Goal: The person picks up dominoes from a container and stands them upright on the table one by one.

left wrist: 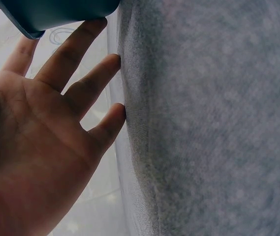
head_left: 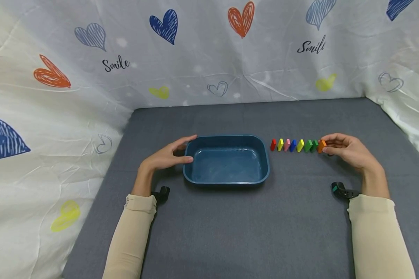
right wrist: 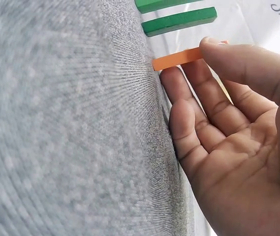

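Note:
In the head view my left hand (head_left: 167,155) holds the left end of a dark blue plastic tray (head_left: 227,183), thumb over the rim and index finger along the back corner. The left wrist view shows the other fingers spread, the middle fingertip at the tray's outer wall (left wrist: 76,12). On the right, my right hand (head_left: 345,149) pinches an orange domino block (right wrist: 179,59) between thumb and fingers; its lower end is at the cloth. The block stands upright at the right end of a row of coloured dominoes (head_left: 293,145).
Dominoes in red (head_left: 273,145), yellow, pink, blue and green (head_left: 314,146) stand spaced apart, from the tray's right side to my right hand. A grey cloth (head_left: 248,232) covers the table. White curtains (head_left: 195,58) with printed hearts hang behind and at the left.

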Demonstrator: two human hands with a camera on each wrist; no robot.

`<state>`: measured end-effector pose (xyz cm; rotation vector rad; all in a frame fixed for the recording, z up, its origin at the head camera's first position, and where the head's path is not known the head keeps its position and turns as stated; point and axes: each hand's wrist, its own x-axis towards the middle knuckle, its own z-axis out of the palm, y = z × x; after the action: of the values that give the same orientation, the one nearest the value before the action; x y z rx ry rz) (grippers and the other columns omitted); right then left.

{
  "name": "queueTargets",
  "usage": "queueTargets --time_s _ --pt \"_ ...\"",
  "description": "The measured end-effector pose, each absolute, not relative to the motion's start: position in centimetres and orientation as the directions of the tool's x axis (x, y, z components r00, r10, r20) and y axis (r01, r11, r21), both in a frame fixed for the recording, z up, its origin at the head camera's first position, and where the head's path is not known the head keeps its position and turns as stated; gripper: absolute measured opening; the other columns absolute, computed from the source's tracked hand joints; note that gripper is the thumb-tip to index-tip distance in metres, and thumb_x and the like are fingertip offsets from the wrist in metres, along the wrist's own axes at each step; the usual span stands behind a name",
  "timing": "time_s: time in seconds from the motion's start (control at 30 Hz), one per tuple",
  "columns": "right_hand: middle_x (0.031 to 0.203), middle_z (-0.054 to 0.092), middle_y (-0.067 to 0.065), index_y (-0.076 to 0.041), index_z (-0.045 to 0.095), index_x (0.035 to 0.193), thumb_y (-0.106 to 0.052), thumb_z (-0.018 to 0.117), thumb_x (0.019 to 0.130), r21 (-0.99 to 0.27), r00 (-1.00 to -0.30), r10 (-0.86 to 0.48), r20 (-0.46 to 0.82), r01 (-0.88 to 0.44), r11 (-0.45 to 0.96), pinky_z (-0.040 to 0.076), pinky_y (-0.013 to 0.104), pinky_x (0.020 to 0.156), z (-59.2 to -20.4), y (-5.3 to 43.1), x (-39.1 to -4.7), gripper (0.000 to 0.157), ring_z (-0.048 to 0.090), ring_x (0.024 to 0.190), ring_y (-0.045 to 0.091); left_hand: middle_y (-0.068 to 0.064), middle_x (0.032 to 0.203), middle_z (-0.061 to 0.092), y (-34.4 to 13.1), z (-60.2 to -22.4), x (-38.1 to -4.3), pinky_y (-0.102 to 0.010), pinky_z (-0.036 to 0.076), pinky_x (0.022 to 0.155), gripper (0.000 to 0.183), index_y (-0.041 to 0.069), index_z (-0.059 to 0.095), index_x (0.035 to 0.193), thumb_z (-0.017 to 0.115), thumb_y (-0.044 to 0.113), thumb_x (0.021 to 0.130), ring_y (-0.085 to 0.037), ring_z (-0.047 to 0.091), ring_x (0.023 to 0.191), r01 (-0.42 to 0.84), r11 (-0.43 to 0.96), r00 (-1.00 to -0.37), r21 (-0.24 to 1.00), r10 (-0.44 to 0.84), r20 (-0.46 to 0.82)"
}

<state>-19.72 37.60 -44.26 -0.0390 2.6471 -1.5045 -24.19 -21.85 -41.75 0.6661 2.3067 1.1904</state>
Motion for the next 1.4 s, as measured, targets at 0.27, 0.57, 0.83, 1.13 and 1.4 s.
queueTargets --time_s 0.27,0.57,0.83,1.13,1.4 --pt "0.097 0.067 -0.027 0.002 0.061 0.128 -0.015 0.069 0.099 -0.863 -0.994 -0.081 -0.074 0.023 0.506 0.053 0.017 0.072 -44.1 37.5 -19.6 0.035 0.064 0.09 -0.008 0.006 0.17 0.019 -21.9 -41.8 -24.2 -0.069 0.028 0.118 0.079 0.037 0.027 0.161 0.071 0.036 0.096 -0.039 0.026 0.154 0.208 0.514 -0.78 0.832 0.6 -0.175" --pt "0.101 0.068 -0.026 -0.005 0.063 0.127 -0.011 0.069 0.098 -0.887 -0.995 -0.081 -0.065 0.021 0.462 0.054 0.018 0.072 -44.2 37.7 -19.7 0.03 0.064 0.09 -0.006 0.006 0.17 0.019 -21.9 -41.8 -24.1 -0.069 0.027 0.118 0.078 0.043 0.028 0.16 0.072 0.037 0.096 -0.038 0.026 0.154 0.205 0.515 -0.782 0.832 0.598 -0.177" --pt "0.115 0.074 -0.006 0.003 0.062 0.125 0.007 0.062 0.097 -0.993 -0.989 -0.099 0.108 -0.111 0.027 0.055 0.02 0.073 -43.8 37.8 -19.5 0.029 0.07 0.1 0.006 0.007 0.17 0.019 -22.0 -41.8 -24.2 -0.069 0.027 0.118 0.076 0.045 0.027 0.159 0.071 0.035 0.097 -0.038 0.026 0.155 0.213 0.52 -0.782 0.827 0.598 -0.175" --pt "0.118 0.074 0.0 0.009 0.061 0.124 0.011 0.06 0.096 -0.958 -0.961 -0.054 0.273 -0.266 -0.108 0.055 0.016 0.08 -41.1 36.0 -19.4 0.028 0.071 0.105 0.007 0.01 0.171 0.014 -22.4 -41.8 -24.2 -0.069 0.025 0.119 0.078 0.04 0.017 0.163 0.064 0.034 0.102 -0.038 0.022 0.156 0.228 0.495 -0.778 0.838 0.61 -0.149" --pt "0.151 0.05 -0.01 -0.02 0.055 0.147 -0.025 0.058 0.104 -0.914 -0.935 0.24 0.262 -0.161 0.371 0.038 0.016 0.1 -36.8 34.1 -18.2 0.043 0.047 0.13 0.003 0.006 0.171 0.018 -21.9 -40.2 -23.2 -0.067 0.021 0.122 0.069 0.044 0.014 0.162 0.053 0.041 0.106 -0.025 0.018 0.159 0.215 0.459 -0.832 0.862 0.548 -0.085"
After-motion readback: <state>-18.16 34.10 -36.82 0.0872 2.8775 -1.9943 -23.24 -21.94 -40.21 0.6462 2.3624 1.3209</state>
